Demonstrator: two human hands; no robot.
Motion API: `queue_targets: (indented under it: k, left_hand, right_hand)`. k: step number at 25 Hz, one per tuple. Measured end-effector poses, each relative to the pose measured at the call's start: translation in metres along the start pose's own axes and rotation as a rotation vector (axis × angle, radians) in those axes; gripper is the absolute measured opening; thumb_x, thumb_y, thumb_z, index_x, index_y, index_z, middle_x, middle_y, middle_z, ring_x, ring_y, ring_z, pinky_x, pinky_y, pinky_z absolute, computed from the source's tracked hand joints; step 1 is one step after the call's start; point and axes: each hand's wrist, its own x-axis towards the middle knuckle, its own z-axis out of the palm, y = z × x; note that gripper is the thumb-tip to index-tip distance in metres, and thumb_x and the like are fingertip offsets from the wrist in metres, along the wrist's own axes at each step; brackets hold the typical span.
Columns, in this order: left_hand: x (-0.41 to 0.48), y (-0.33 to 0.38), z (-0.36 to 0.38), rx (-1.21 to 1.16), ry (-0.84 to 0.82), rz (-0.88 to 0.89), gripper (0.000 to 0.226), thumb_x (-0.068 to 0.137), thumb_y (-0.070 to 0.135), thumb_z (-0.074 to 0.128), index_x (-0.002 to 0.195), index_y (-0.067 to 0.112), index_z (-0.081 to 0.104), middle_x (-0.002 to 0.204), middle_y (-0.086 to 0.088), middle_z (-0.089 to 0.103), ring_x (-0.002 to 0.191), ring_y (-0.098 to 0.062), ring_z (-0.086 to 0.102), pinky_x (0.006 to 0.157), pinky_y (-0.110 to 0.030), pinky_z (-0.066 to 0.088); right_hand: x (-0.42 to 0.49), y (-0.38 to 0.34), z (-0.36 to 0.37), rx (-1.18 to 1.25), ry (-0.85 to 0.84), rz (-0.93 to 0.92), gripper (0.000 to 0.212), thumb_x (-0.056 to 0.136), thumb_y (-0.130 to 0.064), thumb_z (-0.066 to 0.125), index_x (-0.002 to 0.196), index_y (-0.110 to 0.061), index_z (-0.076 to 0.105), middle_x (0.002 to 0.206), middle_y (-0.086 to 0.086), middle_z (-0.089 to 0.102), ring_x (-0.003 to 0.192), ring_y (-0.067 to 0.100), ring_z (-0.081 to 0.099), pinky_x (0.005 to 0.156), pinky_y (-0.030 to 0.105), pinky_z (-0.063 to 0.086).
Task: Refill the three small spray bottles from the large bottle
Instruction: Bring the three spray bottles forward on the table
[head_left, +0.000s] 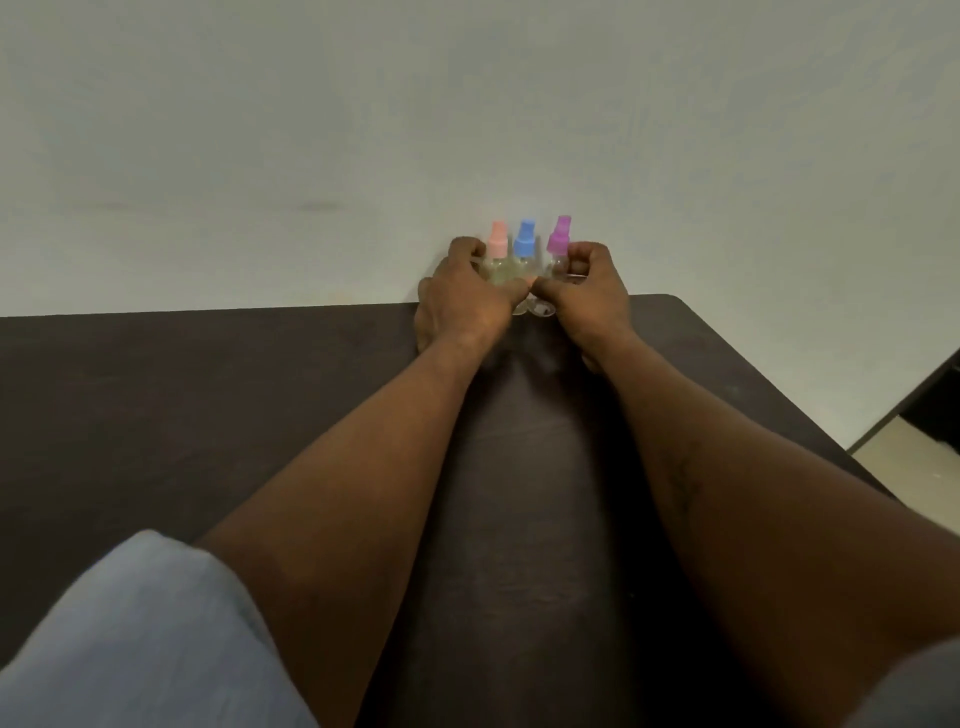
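Note:
Three small clear spray bottles stand side by side at the far edge of the dark table (208, 395), against the wall. The pink-capped bottle (497, 244) is on the left, the blue-capped bottle (524, 241) in the middle, the purple-capped bottle (561, 236) on the right. My left hand (462, 299) is curled around the pink and blue bottles from the left. My right hand (589, 291) grips the purple bottle from the right. The bottles' bodies are mostly hidden by my fingers. No large bottle is in view.
A pale wall (467, 130) rises right behind the table's far edge. The table's right edge drops off to a light floor (904, 457) with a dark piece of furniture (935, 395) beyond. A grey-blue sleeve (130, 639) fills the lower left.

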Motion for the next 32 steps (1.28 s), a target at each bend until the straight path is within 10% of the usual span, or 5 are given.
queue_targets:
  k: [14, 20, 32]
  left_hand:
    - [-0.069, -0.013, -0.06, -0.279, -0.264, -0.002, 0.027, 0.077, 0.021, 0.087, 0.095, 0.033, 0.071, 0.094, 0.01, 0.077, 0.092, -0.013, 0.073, 0.087, -0.042, 0.062]
    - [-0.184, -0.011, -0.127, -0.199, -0.275, -0.007, 0.046, 0.078, 0.022, 0.091, 0.118, 0.03, 0.071, 0.106, 0.014, 0.075, 0.096, -0.004, 0.07, 0.088, -0.027, 0.059]
    - [-0.298, -0.026, -0.19, -0.092, -0.25, 0.011, 0.05, 0.075, 0.04, 0.092, 0.119, 0.033, 0.069, 0.102, 0.017, 0.075, 0.093, -0.002, 0.07, 0.09, -0.037, 0.06]
  right_hand:
    - [-0.098, -0.02, -0.027, 0.04, -0.311, -0.017, 0.034, 0.092, -0.023, 0.081, 0.121, -0.029, 0.064, 0.117, -0.005, 0.075, 0.11, 0.014, 0.073, 0.102, 0.046, 0.059]
    - [-0.226, -0.061, -0.058, 0.004, -0.374, 0.025, 0.038, 0.096, -0.022, 0.076, 0.115, -0.05, 0.058, 0.119, -0.015, 0.074, 0.111, 0.005, 0.071, 0.105, 0.037, 0.056]
    - [-0.344, -0.082, -0.077, -0.115, -0.397, -0.015, 0.051, 0.095, -0.024, 0.077, 0.141, -0.029, 0.054, 0.121, -0.018, 0.069, 0.114, 0.004, 0.066, 0.105, 0.034, 0.053]
